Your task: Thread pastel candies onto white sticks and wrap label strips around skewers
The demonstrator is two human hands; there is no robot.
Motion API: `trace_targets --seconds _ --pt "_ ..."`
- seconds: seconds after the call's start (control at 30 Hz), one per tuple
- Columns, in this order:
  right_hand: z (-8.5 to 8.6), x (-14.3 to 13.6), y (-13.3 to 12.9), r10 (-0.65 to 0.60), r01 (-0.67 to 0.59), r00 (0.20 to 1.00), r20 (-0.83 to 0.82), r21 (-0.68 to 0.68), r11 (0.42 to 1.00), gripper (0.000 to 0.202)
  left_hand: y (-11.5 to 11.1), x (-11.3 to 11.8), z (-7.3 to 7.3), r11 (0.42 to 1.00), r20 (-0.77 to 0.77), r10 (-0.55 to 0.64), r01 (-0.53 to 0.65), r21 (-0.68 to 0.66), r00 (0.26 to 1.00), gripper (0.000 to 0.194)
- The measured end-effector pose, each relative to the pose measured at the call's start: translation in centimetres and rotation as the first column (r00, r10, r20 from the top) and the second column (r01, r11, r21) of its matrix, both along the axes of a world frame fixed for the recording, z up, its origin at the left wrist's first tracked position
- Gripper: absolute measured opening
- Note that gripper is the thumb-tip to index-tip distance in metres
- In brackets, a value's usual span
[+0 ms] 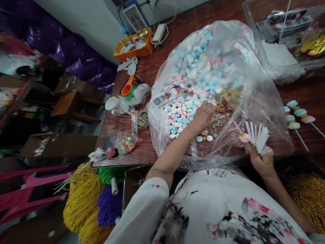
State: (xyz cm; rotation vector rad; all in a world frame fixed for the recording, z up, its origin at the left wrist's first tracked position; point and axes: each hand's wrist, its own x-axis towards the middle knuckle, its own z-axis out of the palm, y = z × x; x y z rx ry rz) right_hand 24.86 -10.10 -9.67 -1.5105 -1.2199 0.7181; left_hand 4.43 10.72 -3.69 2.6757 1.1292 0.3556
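Observation:
My left hand (205,116) reaches among loose pastel candies (181,115) in pink, blue and white, at the mouth of a large clear plastic bag (230,51). Its fingers are bent downward, and whatever they may pinch is hidden. Small fruit-coloured rings (223,107) lie beside that hand. My right hand (261,161) is closed around a fan of white lollipop sticks (257,137). Between its thumb and fingers is also a thin stick carrying a pink candy (244,137) with a bit of yellow above it. Two finished-looking candy skewers (301,112) lie on the table to the right.
An orange bin (133,47), orange scoop (127,88) and white cup (111,103) stand on the wooden table (149,74)'s left side. A bag of colourful rings (127,144) lies near the front edge. A clear container of packaging (279,64) is at right. Yellow cord bundles (81,200) hang below left.

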Motion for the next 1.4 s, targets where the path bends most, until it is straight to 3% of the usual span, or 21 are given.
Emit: trace_targets --seconds 0.07,0.1,0.17,0.2,0.27,0.37,0.47,0.57,0.63,0.7,0.77,0.83,0.93,1.0,1.1,1.17,1.23,1.3,1.4 --pt "0.7 -0.1 -0.1 0.008 -0.009 0.999 0.043 0.029 1.000 0.027 -0.9 -0.5 0.6 0.999 0.261 0.014 -0.004 -0.042 0.965 0.031" --pt "1.3 -0.3 -0.1 0.011 -0.014 0.997 0.075 0.048 0.999 0.029 -1.6 -0.7 0.9 0.995 0.410 0.043 -0.003 -0.097 0.911 0.032" --pt "2.6 -0.8 -0.1 0.020 -0.035 0.989 0.148 0.100 0.994 0.032 -3.4 -1.1 1.5 0.954 0.655 0.174 0.040 -0.298 0.735 0.035" --pt "3.2 -1.1 0.0 0.038 -0.062 0.983 0.181 0.124 0.990 0.033 -4.4 -1.3 1.7 0.904 0.725 0.275 0.087 -0.418 0.632 0.036" --pt "4.4 -1.9 0.1 0.096 -0.131 0.971 0.218 0.154 0.979 0.033 -6.3 -1.7 2.1 0.764 0.754 0.485 0.204 -0.612 0.443 0.037" --pt "5.4 -2.9 0.4 0.194 -0.224 0.957 0.215 0.123 0.967 0.028 -8.4 -2.1 2.3 0.601 0.680 0.683 0.324 -0.731 0.266 0.040" --pt "5.7 -3.6 0.7 0.238 -0.258 0.945 0.222 0.062 0.964 0.019 -9.4 -2.3 2.1 0.572 0.653 0.740 0.357 -0.738 0.162 0.042" --pt "5.8 -3.8 0.9 0.238 -0.256 0.936 0.261 0.039 0.966 0.012 -9.6 -2.5 1.7 0.640 0.700 0.708 0.332 -0.693 0.093 0.039" --pt "5.7 -3.9 0.8 0.242 -0.262 0.929 0.279 0.037 0.964 0.012 -9.6 -2.6 1.2 0.733 0.772 0.630 0.262 -0.628 0.086 0.035" --pt "5.6 -4.0 0.7 0.257 -0.279 0.920 0.297 0.035 0.960 0.017 -9.7 -2.8 0.8 0.846 0.853 0.501 0.125 -0.518 0.145 0.031" --pt "5.4 -4.0 0.4 0.268 -0.292 0.911 0.314 0.030 0.956 0.021 -9.7 -3.1 0.5 0.938 0.901 0.340 -0.026 -0.346 0.270 0.024" --pt "5.4 -4.1 0.2 0.265 -0.286 0.913 0.310 0.021 0.958 0.020 -9.9 -3.4 0.3 0.983 0.893 0.183 -0.099 -0.155 0.411 0.021" --pt "5.6 -4.7 -0.1 0.219 -0.237 0.942 0.255 0.039 0.971 0.009 -10.2 -3.6 0.2 0.996 0.851 0.038 -0.092 0.013 0.524 0.024" --pt "6.1 -5.3 -0.1 0.193 -0.213 0.956 0.221 0.071 0.975 0.022 -10.3 -3.5 0.1 0.996 0.845 0.040 -0.092 0.011 0.534 0.023" --pt "6.6 -6.5 0.1 0.181 -0.204 0.966 0.186 0.113 0.972 0.037 -10.4 -3.1 0.1 0.985 0.886 0.165 -0.117 -0.126 0.434 0.018" --pt "6.6 -7.1 0.3 0.177 -0.196 0.971 0.158 0.115 0.974 0.039 -10.4 -2.8 0.2 0.960 0.904 0.278 -0.133 -0.247 0.324 0.015" --pt "6.3 -7.5 0.3 0.174 -0.187 0.977 0.124 0.105 0.977 0.040 -10.4 -2.6 0.3 0.940 0.901 0.338 -0.141 -0.311 0.272 0.015" --pt "5.7 -7.6 0.1 0.167 -0.174 0.983 0.073 0.093 0.980 0.039 -10.5 -2.7 0.4 0.950 0.901 0.310 -0.148 -0.276 0.303 0.013" --pt "4.8 -7.6 -0.1 0.150 -0.149 0.989 -0.013 0.074 0.986 0.037 -10.7 -3.0 0.5 0.976 0.890 0.194 -0.170 -0.135 0.412 0.013"
